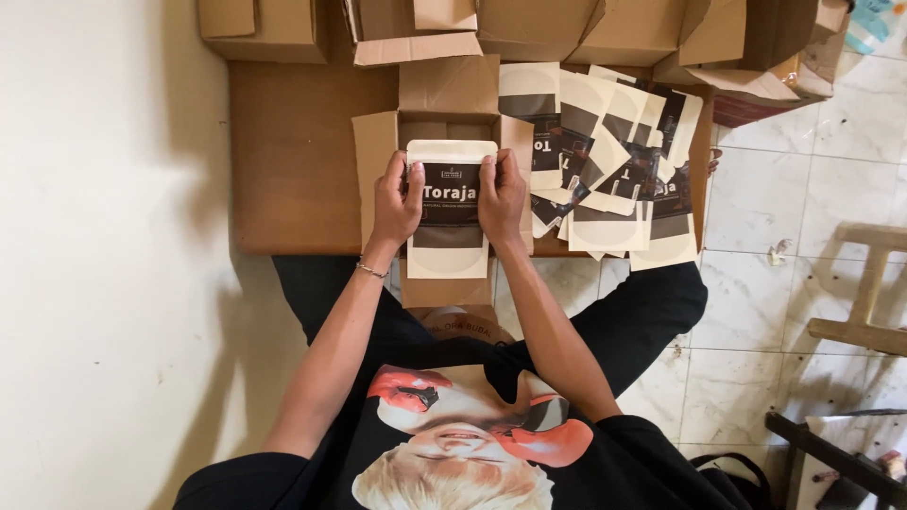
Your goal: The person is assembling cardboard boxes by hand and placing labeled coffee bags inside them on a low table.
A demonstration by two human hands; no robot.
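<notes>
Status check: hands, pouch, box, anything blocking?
Left hand and right hand grip the cream-and-black pouch by its sides. Held over the open small carton. Pouch pile lies alongside, nothing blocking.

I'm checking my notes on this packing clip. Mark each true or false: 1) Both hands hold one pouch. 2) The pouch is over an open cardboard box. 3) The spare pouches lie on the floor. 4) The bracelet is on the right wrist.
1) True: the left hand and right hand grip the pouch by its sides.
2) True: it is held over the open box.
3) False: the pile of pouches lies on the low table, right of the box.
4) False: the bracelet is on the left wrist.
</notes>
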